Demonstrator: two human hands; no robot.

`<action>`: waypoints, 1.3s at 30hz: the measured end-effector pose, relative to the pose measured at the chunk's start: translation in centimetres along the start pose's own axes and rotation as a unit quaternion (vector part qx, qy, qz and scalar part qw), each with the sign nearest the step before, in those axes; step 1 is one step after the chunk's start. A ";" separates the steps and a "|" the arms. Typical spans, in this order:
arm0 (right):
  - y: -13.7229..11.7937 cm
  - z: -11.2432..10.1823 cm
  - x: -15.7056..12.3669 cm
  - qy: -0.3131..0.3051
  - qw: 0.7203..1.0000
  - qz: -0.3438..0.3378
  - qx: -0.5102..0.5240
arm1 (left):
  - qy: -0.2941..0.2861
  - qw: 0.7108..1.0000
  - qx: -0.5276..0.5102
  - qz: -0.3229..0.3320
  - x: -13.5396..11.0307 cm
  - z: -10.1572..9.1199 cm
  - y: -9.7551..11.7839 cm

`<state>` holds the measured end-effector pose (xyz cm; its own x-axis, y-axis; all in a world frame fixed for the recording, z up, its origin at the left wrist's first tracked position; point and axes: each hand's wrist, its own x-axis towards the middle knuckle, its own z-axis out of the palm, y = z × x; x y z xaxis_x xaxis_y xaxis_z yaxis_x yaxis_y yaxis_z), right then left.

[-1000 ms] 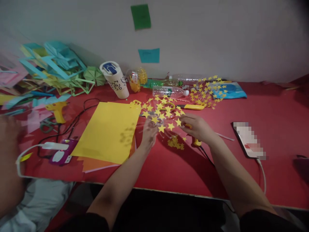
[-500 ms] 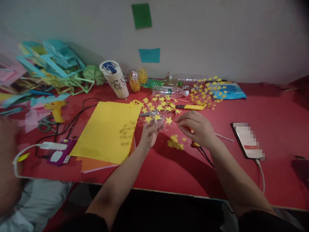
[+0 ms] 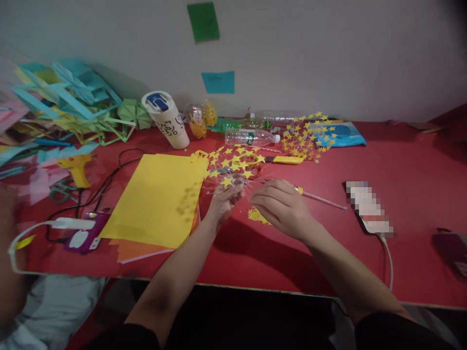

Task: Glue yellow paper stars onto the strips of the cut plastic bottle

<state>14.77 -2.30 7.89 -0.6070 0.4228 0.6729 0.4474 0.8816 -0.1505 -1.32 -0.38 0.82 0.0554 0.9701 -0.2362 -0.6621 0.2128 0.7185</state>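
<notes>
My left hand (image 3: 223, 206) is closed around the base of a cut clear plastic bottle (image 3: 238, 182). Its thin strips fan out away from me, tipped with yellow stars (image 3: 233, 160). Just to the right, my right hand (image 3: 279, 208) hovers with bent fingers held together; whatever its fingertips hold, if anything, is hidden. Beneath them lies a small pile of loose yellow stars (image 3: 258, 215), partly covered. A clear glue stick (image 3: 324, 200) pokes out from a yellow glue gun mostly hidden behind my right hand.
Yellow paper sheets (image 3: 156, 199) lie on the left, beside a purple power strip (image 3: 85, 233) and another yellow glue gun (image 3: 77, 169). Farther back are a white cup (image 3: 170, 124), plastic bottles (image 3: 250, 137), a yellow cutter (image 3: 288, 159) and a second star cluster (image 3: 306, 138). A phone (image 3: 368, 206) charges right.
My right hand has shifted slightly left and nearer, now covering part of the star pile. The starred bottle piece has tilted away in my left hand. The view has turned slightly right.
</notes>
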 end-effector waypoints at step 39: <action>-1.1 1.4 -0.6 0.076 0.984 0.121 0.104 | -0.018 0.999 0.017 -0.019 0.2 -0.9 -0.9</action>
<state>13.70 -3.27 6.58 -0.3862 0.6033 0.6977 0.4124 0.7896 -0.4544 -1.33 -0.44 -0.46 0.1081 0.9646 -0.2407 -0.6330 0.2535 0.7315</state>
